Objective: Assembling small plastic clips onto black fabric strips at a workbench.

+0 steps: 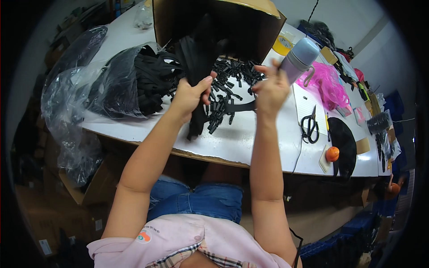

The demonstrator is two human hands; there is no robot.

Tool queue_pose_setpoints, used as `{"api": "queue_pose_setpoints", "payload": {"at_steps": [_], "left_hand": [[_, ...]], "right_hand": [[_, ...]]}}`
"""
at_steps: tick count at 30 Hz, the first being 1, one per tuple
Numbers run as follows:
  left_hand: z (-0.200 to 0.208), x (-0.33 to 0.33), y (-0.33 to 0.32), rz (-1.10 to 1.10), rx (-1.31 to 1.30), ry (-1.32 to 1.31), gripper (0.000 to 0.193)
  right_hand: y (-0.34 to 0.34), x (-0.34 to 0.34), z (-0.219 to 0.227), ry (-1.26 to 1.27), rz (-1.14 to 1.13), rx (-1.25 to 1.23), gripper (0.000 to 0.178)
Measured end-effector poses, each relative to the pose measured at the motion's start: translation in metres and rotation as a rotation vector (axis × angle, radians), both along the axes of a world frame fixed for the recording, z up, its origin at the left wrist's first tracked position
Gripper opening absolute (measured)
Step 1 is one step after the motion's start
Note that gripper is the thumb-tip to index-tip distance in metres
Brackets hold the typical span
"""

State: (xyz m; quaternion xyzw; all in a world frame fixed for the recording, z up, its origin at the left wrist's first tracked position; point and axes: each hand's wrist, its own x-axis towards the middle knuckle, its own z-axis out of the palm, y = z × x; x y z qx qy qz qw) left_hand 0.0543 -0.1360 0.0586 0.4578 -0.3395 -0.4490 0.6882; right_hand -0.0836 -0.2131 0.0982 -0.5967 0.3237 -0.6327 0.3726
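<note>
My left hand (193, 94) is closed around a bundle of flat black straps (195, 58), which stands up above the fist and hangs below it to the table's front edge. To its right is my right hand (271, 91), raised over the table and blurred by motion, its fingers partly smeared. A single black strap (241, 107) reaches the side of that hand; whether the fingers hold it I cannot tell. Between and beyond my hands lies a loose heap of small black plastic clips (219, 107). More black straps (152, 80) spill from a clear plastic bag (114, 85) left of my left hand.
An open cardboard box (272, 31) lies behind the clips. Right of my right hand stand a lilac and blue bottle (297, 60), yellow tape (282, 45), a pink plastic bag (324, 85), scissors (309, 128) on a paper pad, and an orange fruit (332, 154).
</note>
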Motion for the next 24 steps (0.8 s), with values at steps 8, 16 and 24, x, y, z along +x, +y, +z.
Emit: {"api": "queue_pose_setpoints", "payload": {"at_steps": [8,16,24], "left_hand": [[0.008,-0.049,-0.006,0.215,-0.121,0.146,0.035],[0.017,-0.020,0.010,-0.078,0.001,-0.146,0.027],[0.017,-0.012,0.026,-0.398,0.084,-0.158,0.029]], "right_hand": [[0.039,0.061,-0.012,-0.354,0.510,0.283,0.056],[0.029,0.025,0.005,-0.268,0.560,0.124,0.068],[-0.006,-0.010,0.032,-0.142,0.302,-0.122,0.025]]}}
